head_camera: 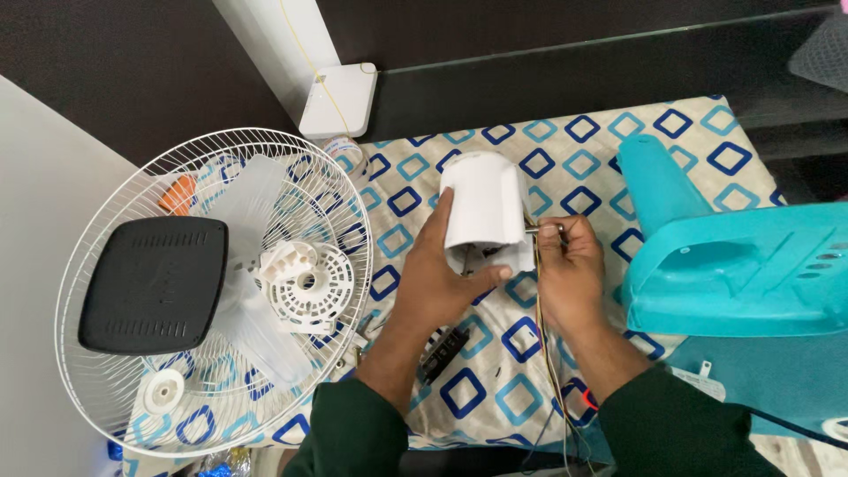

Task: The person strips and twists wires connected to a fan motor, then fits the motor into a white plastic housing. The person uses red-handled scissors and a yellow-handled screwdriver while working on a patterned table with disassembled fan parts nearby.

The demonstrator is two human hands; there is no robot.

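Observation:
My left hand (439, 278) grips a white plastic motor housing (484, 208), thumb across its lower open edge, holding it just above the patterned cloth. My right hand (570, 276) is beside it on the right, fingertips pinched on a thin metal shaft (541, 230) that sticks out of the housing's side. Thin yellow and dark wires (552, 371) run from the housing down between my forearms. Both sleeves are dark green.
A white wire fan grill (97, 221) lies at left holding translucent fan blades (252, 208), a black plate (155, 283) and white round parts (309, 283). A turquoise fan base (733, 265) sits at right. A white box (340, 97) lies behind, and a small black part (443, 352) on the blue-square-patterned cloth (565, 150).

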